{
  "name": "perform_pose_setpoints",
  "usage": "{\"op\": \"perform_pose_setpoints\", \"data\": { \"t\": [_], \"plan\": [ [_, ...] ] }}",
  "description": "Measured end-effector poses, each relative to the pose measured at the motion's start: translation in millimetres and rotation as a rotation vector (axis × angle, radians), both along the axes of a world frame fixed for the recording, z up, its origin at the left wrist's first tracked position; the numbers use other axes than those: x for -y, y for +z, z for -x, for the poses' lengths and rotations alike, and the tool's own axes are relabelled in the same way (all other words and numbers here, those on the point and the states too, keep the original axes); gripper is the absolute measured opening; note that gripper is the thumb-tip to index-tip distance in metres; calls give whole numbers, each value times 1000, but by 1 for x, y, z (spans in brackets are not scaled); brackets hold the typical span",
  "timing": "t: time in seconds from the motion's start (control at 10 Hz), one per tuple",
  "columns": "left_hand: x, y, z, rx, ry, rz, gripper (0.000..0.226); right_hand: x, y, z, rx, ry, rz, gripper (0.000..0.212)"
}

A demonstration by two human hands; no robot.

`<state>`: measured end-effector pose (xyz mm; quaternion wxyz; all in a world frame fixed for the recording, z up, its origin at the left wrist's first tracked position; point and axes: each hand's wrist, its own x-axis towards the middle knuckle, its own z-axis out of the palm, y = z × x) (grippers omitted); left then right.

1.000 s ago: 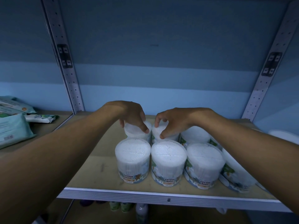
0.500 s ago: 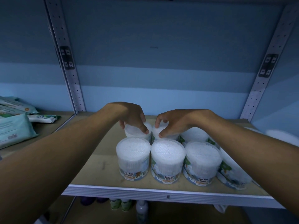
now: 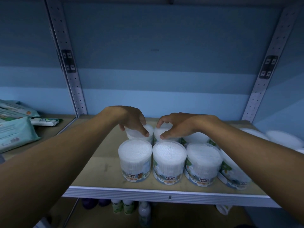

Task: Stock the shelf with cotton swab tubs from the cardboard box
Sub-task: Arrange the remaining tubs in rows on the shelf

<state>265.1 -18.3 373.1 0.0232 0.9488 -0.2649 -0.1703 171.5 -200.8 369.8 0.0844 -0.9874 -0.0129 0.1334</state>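
Note:
Clear round cotton swab tubs stand in rows on the wooden shelf (image 3: 98,171). The front row shows three upright tubs: left (image 3: 135,160), middle (image 3: 169,162) and right (image 3: 203,163). Behind them, my left hand (image 3: 131,120) grips the lid of a back-row tub (image 3: 139,134) from above. My right hand (image 3: 174,125) grips the neighbouring back-row tub (image 3: 162,134) the same way. Both tubs rest on the shelf, side by side. More tubs (image 3: 233,171) sit partly hidden under my right forearm. The cardboard box is out of view.
Packs of wipes (image 3: 14,134) lie on the adjoining shelf at the left. Perforated metal uprights (image 3: 69,63) (image 3: 266,71) frame the bay. Small bottles (image 3: 144,211) stand on the shelf below. Bare shelf board shows left of the tubs.
Both hands stay on the two back-row tubs. The view has risen slightly; the tubs have not visibly moved.

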Motion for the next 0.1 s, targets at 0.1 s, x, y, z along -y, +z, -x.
{"op": "perform_pose_setpoints", "data": {
  "t": [0.1],
  "plan": [
    [-5, 2, 5, 46, -21, -11, 70, 2, 1, 6, 45, 19, -31, 51]
  ]
}}
